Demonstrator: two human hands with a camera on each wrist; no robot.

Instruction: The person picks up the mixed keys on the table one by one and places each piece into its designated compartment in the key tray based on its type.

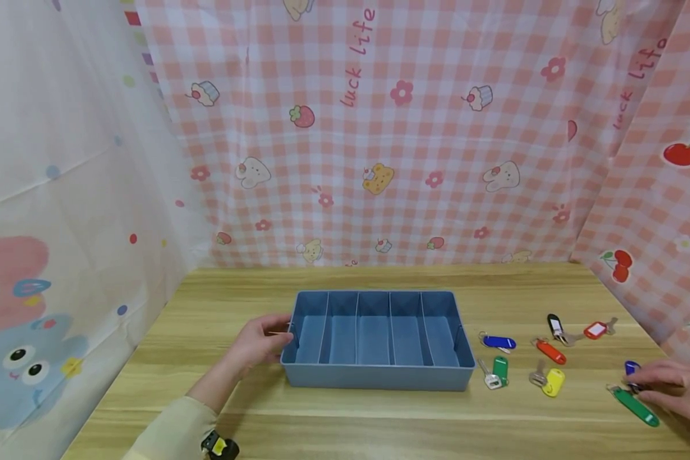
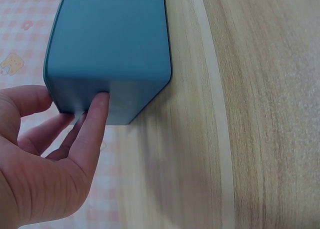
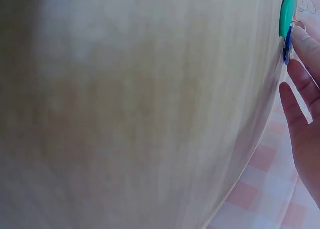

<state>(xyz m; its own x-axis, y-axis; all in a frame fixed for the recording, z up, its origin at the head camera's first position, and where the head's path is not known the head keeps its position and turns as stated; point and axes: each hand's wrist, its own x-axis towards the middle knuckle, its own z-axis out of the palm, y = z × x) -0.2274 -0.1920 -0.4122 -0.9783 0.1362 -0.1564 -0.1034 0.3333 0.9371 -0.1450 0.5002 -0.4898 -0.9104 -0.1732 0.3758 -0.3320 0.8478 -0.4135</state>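
Note:
A blue-grey divided box (image 1: 379, 377) with several long compartments stands on the table. My left hand (image 1: 261, 342) holds its left end, thumb at the rim and fingers against the outer end wall (image 2: 130, 99). At the far right, my right hand (image 1: 681, 386) pinches a blue key tag (image 1: 631, 368) with its key between thumb and fingers. A green key tag (image 1: 635, 407) lies right beside those fingertips. In the right wrist view the blue tag (image 3: 287, 46) shows below the green one (image 3: 286, 14), at the thumb tip.
Between box and right hand lie more tagged keys: blue (image 1: 499, 342), green (image 1: 500, 370), yellow (image 1: 554, 383), orange-red (image 1: 551, 351), black (image 1: 554, 326) and red (image 1: 595, 329). Patterned cloths (image 1: 402, 140) hang behind and beside the wooden table (image 1: 379, 421).

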